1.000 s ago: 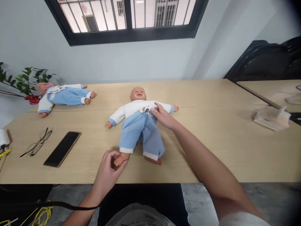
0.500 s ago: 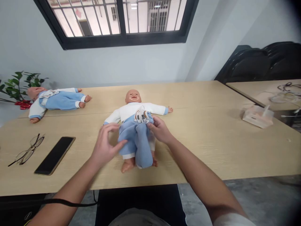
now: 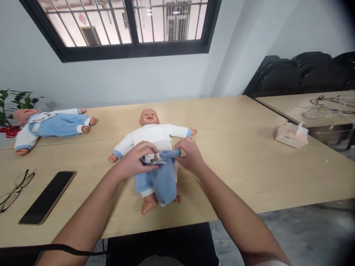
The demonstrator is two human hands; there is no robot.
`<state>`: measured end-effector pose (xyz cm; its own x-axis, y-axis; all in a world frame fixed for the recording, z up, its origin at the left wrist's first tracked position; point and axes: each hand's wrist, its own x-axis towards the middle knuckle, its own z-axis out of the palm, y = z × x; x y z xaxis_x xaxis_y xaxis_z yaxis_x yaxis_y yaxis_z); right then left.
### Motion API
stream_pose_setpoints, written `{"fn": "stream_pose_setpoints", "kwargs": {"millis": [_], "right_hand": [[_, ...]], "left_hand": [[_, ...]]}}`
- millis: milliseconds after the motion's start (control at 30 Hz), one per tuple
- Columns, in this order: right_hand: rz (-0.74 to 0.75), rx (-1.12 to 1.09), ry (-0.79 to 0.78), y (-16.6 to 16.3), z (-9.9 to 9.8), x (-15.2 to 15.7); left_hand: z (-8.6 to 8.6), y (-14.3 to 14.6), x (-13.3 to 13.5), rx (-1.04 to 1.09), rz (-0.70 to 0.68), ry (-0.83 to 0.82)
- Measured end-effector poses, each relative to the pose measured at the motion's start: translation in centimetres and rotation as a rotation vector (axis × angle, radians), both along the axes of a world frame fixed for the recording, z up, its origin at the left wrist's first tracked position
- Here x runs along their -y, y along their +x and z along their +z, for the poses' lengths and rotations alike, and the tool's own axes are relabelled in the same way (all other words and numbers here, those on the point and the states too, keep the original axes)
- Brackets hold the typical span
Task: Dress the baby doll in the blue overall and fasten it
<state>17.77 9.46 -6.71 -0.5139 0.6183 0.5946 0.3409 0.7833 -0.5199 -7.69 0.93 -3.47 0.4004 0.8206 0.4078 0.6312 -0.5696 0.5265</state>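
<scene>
Caution: our left hand (image 3: 137, 159) and right hand (image 3: 190, 157) pinch the blue trousers' waistband (image 3: 166, 155) on the doll (image 3: 151, 147); uneven pulling may snag fabric at the hips.

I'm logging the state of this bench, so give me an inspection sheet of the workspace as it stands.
Surface: light wooden table.
Job's things: baby doll lying face up, white top, blue trousers bunched at the waist.
Clutter: second doll at far left; glasses; black phone; tissue box.
Grippers: left hand and right hand both grip the trousers' waistband.
Cables: black cable along the near edge; cords on the neighbouring table.
Surroundings: barred window, plant, black chairs.
</scene>
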Motion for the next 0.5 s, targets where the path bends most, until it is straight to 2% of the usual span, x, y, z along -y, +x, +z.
{"fn": "stream_pose_setpoints", "kwargs": {"millis": [67, 133, 233, 300, 367, 433, 500], "right_hand": [[0.039, -0.014, -0.01, 0.2, 0.0, 0.2], [0.183, -0.04, -0.059, 0.3, 0.3, 0.9], [0.463, -0.044, -0.223, 0.3, 1.1, 2.1], [0.576, 0.009, -0.326, 0.2, 1.4, 2.7], [0.583, 0.069, -0.358, 0.1, 1.4, 2.9], [0.528, 0.093, -0.316, 0.0, 1.3, 2.7], [0.465, 0.099, -0.257, 0.0, 1.1, 2.4]], "left_hand": [[-0.2, 0.7, 0.4, -0.075, -0.001, -0.127], [-0.7, 1.2, 0.5, -0.131, 0.045, -0.184], [-1.5, 0.9, 0.3, -0.148, 0.128, -0.095], [-1.8, 0.2, 0.1, -0.139, 0.141, -0.011], [-1.9, -0.7, 0.1, -0.112, 0.115, 0.052], [-1.8, -1.2, 0.3, -0.076, 0.079, 0.082], [-1.9, -1.3, 0.5, -0.025, 0.071, 0.036]]}}
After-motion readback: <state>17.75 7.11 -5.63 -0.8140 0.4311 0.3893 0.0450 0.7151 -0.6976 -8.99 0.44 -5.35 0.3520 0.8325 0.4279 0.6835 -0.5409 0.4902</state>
